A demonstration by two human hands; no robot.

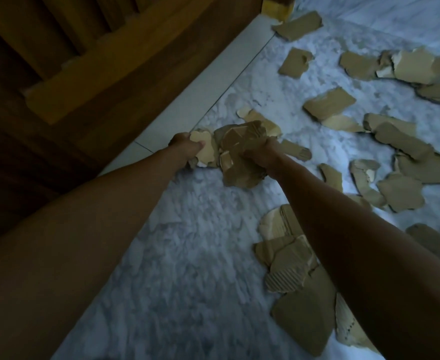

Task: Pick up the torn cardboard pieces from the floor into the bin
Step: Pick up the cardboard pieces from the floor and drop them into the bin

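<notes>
Both arms reach forward over the pale marbled floor (193,255). My left hand (185,149) pinches a light torn cardboard piece (204,150) near the white skirting. My right hand (263,154) grips a thick bundle of brown torn cardboard pieces (239,154) held just above the floor. Several more torn pieces lie scattered to the right, such as one flat piece (329,102) and a stack near my right forearm (289,263). No bin is in view.
A dark wooden door or cabinet (71,74) fills the left and top, with a white skirting strip (200,100) along its base. A yellow-brown object (276,6) stands at the top corner. The scene is dim.
</notes>
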